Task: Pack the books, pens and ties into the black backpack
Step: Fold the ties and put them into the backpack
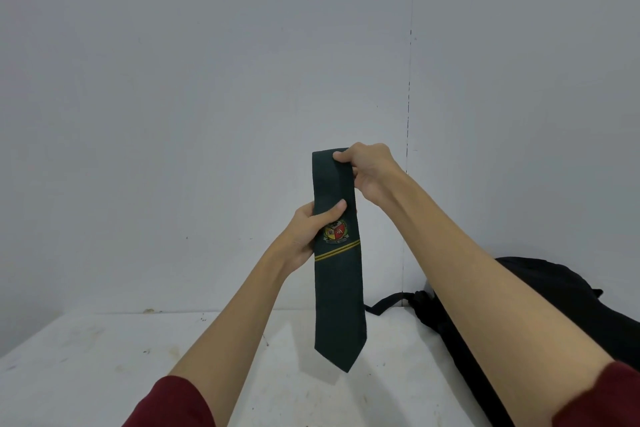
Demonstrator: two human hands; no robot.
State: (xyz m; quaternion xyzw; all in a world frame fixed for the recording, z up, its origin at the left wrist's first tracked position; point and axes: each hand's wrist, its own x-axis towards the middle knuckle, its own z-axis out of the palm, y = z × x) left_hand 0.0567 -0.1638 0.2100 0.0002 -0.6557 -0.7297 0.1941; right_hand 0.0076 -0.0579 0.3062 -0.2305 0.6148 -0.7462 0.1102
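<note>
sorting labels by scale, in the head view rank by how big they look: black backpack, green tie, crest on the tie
1. black backpack, though the right arm hides part of it
2. green tie
3. crest, partly under the left hand

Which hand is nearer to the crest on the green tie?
Left. The left hand grips the tie right at the crest, its thumb just above it. The right hand pinches the tie's top edge, well above the crest.
</note>
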